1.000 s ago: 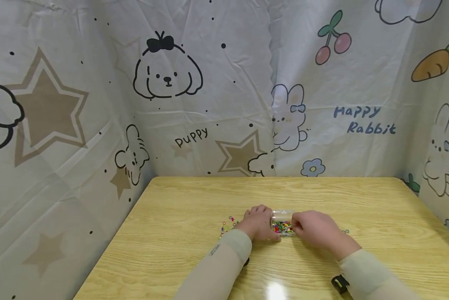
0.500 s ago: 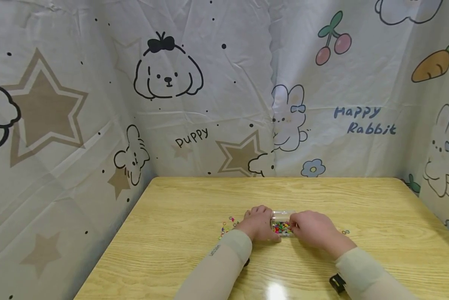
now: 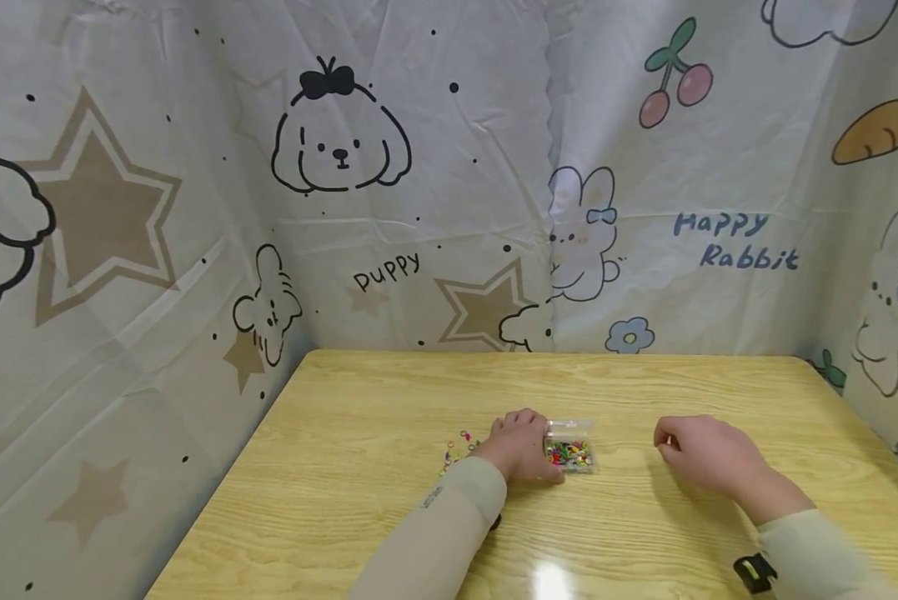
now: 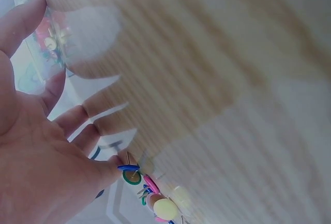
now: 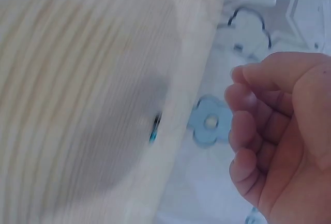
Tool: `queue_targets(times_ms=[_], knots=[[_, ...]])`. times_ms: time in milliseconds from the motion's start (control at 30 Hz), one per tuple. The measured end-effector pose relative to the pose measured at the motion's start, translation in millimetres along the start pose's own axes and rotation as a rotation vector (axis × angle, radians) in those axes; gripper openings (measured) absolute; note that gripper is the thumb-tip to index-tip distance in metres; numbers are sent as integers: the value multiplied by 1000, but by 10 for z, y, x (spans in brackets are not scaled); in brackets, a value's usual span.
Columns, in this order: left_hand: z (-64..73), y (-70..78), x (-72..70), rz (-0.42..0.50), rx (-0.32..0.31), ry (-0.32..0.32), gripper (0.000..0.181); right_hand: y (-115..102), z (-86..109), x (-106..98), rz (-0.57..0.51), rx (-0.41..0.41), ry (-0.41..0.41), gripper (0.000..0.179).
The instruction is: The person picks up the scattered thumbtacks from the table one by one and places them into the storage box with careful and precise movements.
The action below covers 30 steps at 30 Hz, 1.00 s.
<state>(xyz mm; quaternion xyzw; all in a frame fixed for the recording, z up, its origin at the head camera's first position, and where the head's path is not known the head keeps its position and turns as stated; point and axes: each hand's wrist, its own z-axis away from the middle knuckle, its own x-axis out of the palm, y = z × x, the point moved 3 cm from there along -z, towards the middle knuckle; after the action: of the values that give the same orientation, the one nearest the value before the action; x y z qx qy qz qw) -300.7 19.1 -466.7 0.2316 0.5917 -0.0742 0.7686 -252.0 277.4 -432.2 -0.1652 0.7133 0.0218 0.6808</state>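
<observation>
Left hand [image 3: 522,446] pinches clear plastic box [image 3: 569,430] holding multicoloured thumbtacks [image 3: 573,455], lying on yellow wooden table [image 3: 306,467]. Right hand [image 3: 707,452], loosely curled, nothing visible held, has left box for open wood rightward; left alone seems to steady box. Loose tacks [image 3: 451,457] leftward; teal tack [image 5: 154,130] near right hand. Far edge well beyond both.

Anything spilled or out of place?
Yes: loose thumbtacks lie on the table beside the left hand, outside the clear box holding similar colorful pieces. A blurred teal item also lies near the right hand.
</observation>
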Motion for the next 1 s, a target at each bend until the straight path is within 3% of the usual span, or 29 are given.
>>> queue_targets(times_ms=[200,367,633,1000], knots=[[-6,9,-1,5,3,-4,70,453,146,-35,-6,86,-76,8],[9,8,-8,3,1,-5,72,666,210,19,-49,121,-149,10],[18,11,-19,1,1,-20,74,628,192,98,-77,96,-127,3],[20,-2,-20,2,1,-17,73,596,133,166,-44,88,-101,13]])
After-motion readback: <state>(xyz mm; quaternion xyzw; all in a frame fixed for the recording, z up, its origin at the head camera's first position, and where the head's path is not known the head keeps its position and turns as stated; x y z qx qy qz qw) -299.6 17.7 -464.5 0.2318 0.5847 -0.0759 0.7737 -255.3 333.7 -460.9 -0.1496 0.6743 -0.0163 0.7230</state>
